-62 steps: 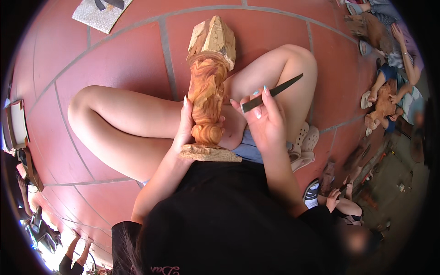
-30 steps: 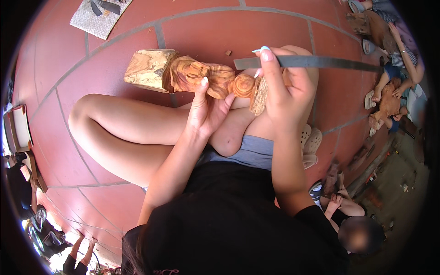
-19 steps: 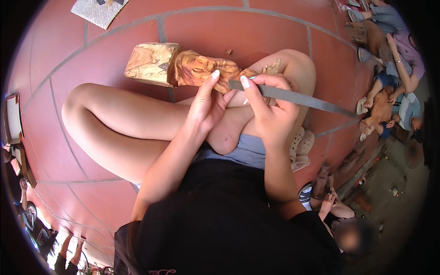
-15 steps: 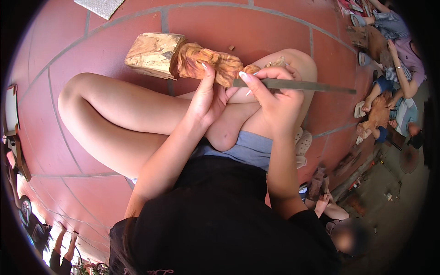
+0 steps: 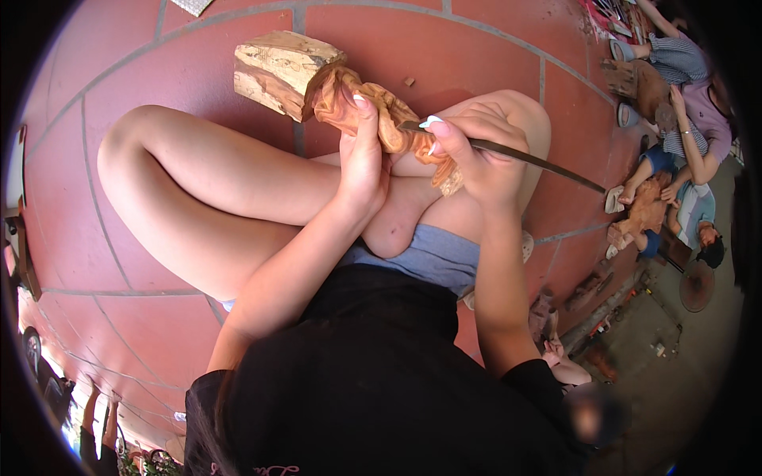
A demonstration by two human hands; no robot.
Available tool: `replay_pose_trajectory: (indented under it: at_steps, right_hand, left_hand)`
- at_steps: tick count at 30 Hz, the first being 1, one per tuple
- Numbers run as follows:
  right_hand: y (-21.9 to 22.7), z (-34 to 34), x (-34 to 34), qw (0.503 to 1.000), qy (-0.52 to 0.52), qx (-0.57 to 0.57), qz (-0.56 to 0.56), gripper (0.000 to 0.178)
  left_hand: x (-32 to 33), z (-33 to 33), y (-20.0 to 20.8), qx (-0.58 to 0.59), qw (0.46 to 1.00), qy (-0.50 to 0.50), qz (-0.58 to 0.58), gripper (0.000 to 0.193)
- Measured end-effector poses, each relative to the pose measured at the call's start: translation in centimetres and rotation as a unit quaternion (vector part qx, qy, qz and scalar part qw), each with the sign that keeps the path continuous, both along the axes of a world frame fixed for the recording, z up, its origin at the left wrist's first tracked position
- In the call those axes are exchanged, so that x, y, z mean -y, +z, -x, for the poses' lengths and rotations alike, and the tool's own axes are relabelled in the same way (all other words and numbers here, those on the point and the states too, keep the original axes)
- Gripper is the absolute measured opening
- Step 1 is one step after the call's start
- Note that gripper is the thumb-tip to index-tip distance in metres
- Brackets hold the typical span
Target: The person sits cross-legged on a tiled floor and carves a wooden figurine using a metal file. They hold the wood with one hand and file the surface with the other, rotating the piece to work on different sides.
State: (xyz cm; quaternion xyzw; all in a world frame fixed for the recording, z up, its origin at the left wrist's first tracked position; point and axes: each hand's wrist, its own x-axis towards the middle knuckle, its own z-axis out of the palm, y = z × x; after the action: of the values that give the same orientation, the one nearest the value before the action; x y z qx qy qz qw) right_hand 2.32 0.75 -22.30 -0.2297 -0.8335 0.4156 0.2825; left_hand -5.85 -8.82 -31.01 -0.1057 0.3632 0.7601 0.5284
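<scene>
Across my crossed legs lies a wooden carving (image 5: 336,101), its middle cut into reddish-brown, wavy folds. One end is a pale, rough-sawn block (image 5: 279,70), pointing to the far left. My left hand (image 5: 363,163) is closed around the carving's middle from below, thumb on top. In my right hand (image 5: 490,159) a long, flat, dark metal file (image 5: 548,164) is pinched between thumb and fingers. Its tip rests on or just over the folds beside my left thumb; contact is hard to make out. The long end sticks out to the right, slanting down. My right hand partly hides the carving's near end.
Red tiled floor (image 5: 198,63) surrounds me, with a small wood chip (image 5: 409,81) beyond the carving. At the right, people sit beside another wooden carving (image 5: 649,202). A round fan-like object (image 5: 697,287) stands past them. Another person (image 5: 587,416) is close behind on my right.
The carving has turned, its block end shifting away and slightly right while its near end swung toward me. The file has tilted from nearly level to sloping down rightward. Both hands keep their hold.
</scene>
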Motion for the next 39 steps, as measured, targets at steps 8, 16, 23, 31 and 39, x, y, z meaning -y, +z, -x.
replay_pose_trajectory:
  at_steps: [8, 16, 23, 31, 39]
  right_hand:
    - [-1.0, 0.2, -0.3, 0.994, 0.040, 0.018, -0.104, 0.010]
    - [-1.4, 0.5, 0.2, 0.997, -0.010, -0.043, -0.069, 0.019]
    - [-1.2, -0.3, -0.2, 0.996, 0.021, -0.007, -0.087, 0.016]
    - [-0.8, 0.0, 0.0, 0.991, 0.018, -0.004, -0.133, 0.017]
    - [-0.7, 0.0, 0.4, 0.991, 0.017, 0.014, -0.135, 0.018]
  left_hand:
    - [-0.4, 0.1, -0.6, 0.023, 0.999, 0.036, -0.021, 0.046]
    - [-0.4, -0.4, -1.3, -0.015, 1.000, 0.001, 0.010, 0.062]
    - [-0.5, -0.4, -0.3, -0.002, 1.000, -0.005, 0.018, 0.062]
    - [-0.5, -0.2, -0.3, -0.009, 1.000, -0.012, 0.013, 0.062]
    - [-0.1, -0.3, -0.3, 0.037, 0.999, 0.027, -0.005, 0.047]
